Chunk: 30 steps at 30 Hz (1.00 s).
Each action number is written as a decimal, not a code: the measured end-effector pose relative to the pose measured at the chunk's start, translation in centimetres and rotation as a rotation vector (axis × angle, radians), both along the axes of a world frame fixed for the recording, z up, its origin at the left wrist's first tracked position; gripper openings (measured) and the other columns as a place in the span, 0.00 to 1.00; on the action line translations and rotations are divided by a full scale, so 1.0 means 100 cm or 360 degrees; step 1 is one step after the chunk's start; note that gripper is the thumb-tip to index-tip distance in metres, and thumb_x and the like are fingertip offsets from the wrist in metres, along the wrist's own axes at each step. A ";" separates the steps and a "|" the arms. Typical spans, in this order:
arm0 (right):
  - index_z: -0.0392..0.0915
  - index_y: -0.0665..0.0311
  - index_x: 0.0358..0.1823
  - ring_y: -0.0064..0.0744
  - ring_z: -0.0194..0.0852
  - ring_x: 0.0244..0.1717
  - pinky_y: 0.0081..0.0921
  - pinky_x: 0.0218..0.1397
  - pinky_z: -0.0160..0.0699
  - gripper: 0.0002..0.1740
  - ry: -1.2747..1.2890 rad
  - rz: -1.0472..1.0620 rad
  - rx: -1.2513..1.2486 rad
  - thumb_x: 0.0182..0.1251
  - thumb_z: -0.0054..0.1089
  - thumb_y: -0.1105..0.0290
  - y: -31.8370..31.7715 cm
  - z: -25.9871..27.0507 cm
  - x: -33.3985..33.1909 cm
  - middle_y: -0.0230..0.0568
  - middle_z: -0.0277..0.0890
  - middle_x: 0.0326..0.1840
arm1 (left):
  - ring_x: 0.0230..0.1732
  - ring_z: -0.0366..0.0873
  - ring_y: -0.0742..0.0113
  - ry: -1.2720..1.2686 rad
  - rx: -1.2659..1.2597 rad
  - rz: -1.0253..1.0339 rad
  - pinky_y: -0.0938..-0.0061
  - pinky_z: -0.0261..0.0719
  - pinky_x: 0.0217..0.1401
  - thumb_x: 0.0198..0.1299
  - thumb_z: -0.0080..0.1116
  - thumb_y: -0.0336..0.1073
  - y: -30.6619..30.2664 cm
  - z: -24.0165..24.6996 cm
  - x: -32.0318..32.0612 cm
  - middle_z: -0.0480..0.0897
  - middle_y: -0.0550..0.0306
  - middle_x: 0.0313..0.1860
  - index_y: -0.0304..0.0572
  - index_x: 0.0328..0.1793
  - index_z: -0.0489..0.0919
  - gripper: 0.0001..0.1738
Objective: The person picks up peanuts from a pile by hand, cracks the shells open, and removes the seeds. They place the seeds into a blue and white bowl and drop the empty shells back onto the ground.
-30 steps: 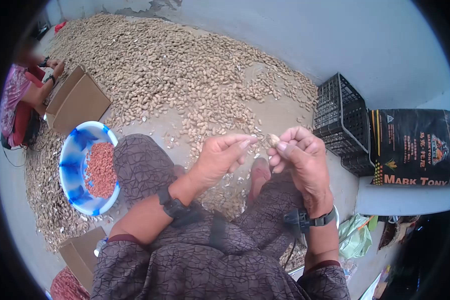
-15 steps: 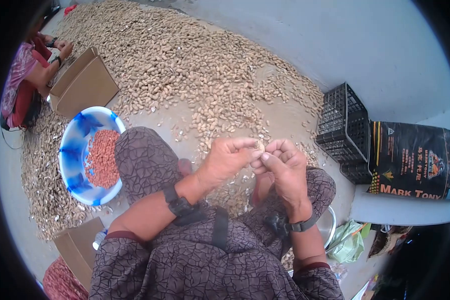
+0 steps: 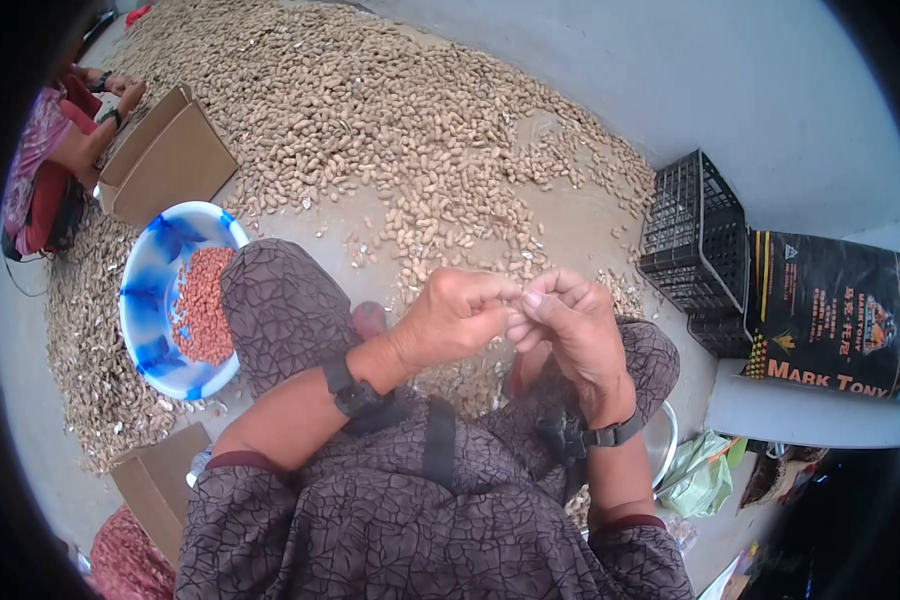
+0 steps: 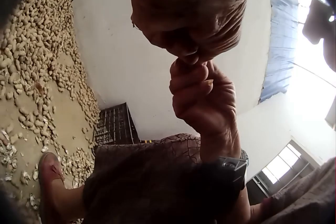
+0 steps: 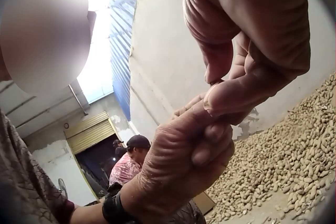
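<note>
My left hand (image 3: 460, 315) and right hand (image 3: 570, 320) meet fingertip to fingertip above my knees. Both sets of fingers are curled in and pinch a peanut between them; the nut itself is almost wholly hidden by the fingers. The left wrist view shows the left hand (image 4: 189, 14) on top and the right hand (image 4: 205, 98) pressed up against it. From the right wrist, the right hand (image 5: 247, 35) presses down on the left hand (image 5: 184, 155). A large heap of unshelled peanuts (image 3: 370, 110) covers the floor ahead.
A blue bowl (image 3: 150, 300) of red kernels (image 3: 202, 305) sits by my left knee, with shell litter (image 3: 90, 370) around it. A cardboard box (image 3: 165, 155) and another person (image 3: 45, 170) are at far left. A black crate (image 3: 695, 245) and black sack (image 3: 830, 310) stand right.
The two hands have closed together and dropped slightly toward my lap. The peanut, visible between the fingertips earlier, is now covered by the fingers.
</note>
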State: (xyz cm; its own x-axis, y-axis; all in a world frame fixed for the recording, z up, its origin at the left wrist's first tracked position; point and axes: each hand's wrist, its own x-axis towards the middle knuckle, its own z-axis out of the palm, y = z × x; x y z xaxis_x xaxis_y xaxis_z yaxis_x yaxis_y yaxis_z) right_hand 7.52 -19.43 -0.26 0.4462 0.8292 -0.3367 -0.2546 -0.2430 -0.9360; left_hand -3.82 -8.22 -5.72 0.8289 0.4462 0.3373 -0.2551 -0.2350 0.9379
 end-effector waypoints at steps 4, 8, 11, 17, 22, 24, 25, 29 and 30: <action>0.70 0.73 0.32 0.28 0.76 0.22 0.18 0.24 0.78 0.06 0.0069 -0.0038 0.0063 0.59 0.52 0.75 -0.004 -0.003 0.001 0.47 0.76 0.25 | 0.18 0.68 0.82 -0.0007 0.0017 -0.0012 0.83 0.64 0.18 0.47 0.56 0.25 -0.002 -0.004 0.001 0.74 0.62 0.17 0.36 0.39 0.79 0.10; 0.71 0.73 0.30 0.29 0.77 0.23 0.19 0.25 0.79 0.04 0.0110 -0.0034 0.0086 0.59 0.50 0.77 -0.007 -0.003 0.003 0.48 0.76 0.26 | 0.20 0.72 0.79 -0.0064 0.0009 -0.0057 0.83 0.68 0.21 0.48 0.56 0.25 -0.005 -0.004 0.003 0.77 0.59 0.19 0.37 0.40 0.79 0.11; 0.71 0.72 0.29 0.30 0.77 0.24 0.19 0.25 0.79 0.03 0.0115 -0.0033 0.0080 0.58 0.49 0.79 -0.008 -0.001 0.003 0.48 0.76 0.26 | 0.21 0.74 0.78 -0.0056 0.0013 -0.0078 0.82 0.69 0.22 0.49 0.57 0.26 -0.005 -0.005 0.003 0.78 0.58 0.20 0.37 0.41 0.79 0.11; 0.71 0.74 0.30 0.31 0.77 0.24 0.20 0.27 0.80 0.03 0.0146 -0.0039 0.0116 0.58 0.48 0.80 -0.011 -0.001 0.003 0.49 0.76 0.27 | 0.20 0.73 0.75 -0.0064 -0.0019 -0.0053 0.81 0.69 0.21 0.50 0.55 0.26 -0.009 -0.003 0.005 0.77 0.56 0.19 0.36 0.37 0.79 0.08; 0.70 0.74 0.34 0.31 0.78 0.26 0.20 0.28 0.80 0.05 0.0183 -0.0128 0.0136 0.57 0.47 0.81 -0.011 -0.004 0.001 0.48 0.76 0.29 | 0.20 0.73 0.76 -0.0250 0.0164 0.0022 0.80 0.68 0.20 0.52 0.54 0.26 -0.009 -0.010 0.011 0.79 0.58 0.22 0.36 0.41 0.79 0.09; 0.70 0.75 0.35 0.31 0.78 0.26 0.20 0.28 0.80 0.06 0.0198 -0.0154 0.0126 0.57 0.46 0.80 -0.011 -0.004 0.001 0.47 0.75 0.29 | 0.19 0.71 0.78 -0.0094 -0.0151 -0.0058 0.83 0.66 0.19 0.56 0.50 0.29 -0.011 -0.014 0.013 0.78 0.60 0.23 0.35 0.44 0.77 0.11; 0.70 0.75 0.35 0.30 0.78 0.26 0.20 0.28 0.80 0.06 0.0170 -0.0191 0.0125 0.57 0.47 0.80 -0.010 -0.005 0.001 0.46 0.75 0.28 | 0.19 0.71 0.78 -0.0093 -0.0151 -0.0057 0.83 0.66 0.19 0.56 0.50 0.29 -0.011 -0.013 0.012 0.78 0.60 0.23 0.35 0.44 0.77 0.11; 0.70 0.75 0.34 0.26 0.77 0.26 0.18 0.27 0.79 0.05 -0.0033 -0.0249 0.0099 0.56 0.48 0.80 -0.008 -0.006 0.000 0.44 0.75 0.28 | 0.15 0.65 0.81 0.0260 -0.1102 -0.0235 0.87 0.60 0.15 0.60 0.46 0.34 -0.010 -0.018 0.015 0.73 0.62 0.20 0.32 0.40 0.76 0.12; 0.70 0.75 0.34 0.26 0.77 0.26 0.18 0.27 0.79 0.05 -0.0031 -0.0248 0.0098 0.56 0.48 0.80 -0.008 -0.005 -0.002 0.44 0.75 0.28 | 0.14 0.62 0.82 0.0237 -0.1281 -0.0265 0.88 0.58 0.14 0.60 0.45 0.35 -0.010 -0.022 0.017 0.72 0.63 0.18 0.32 0.38 0.75 0.12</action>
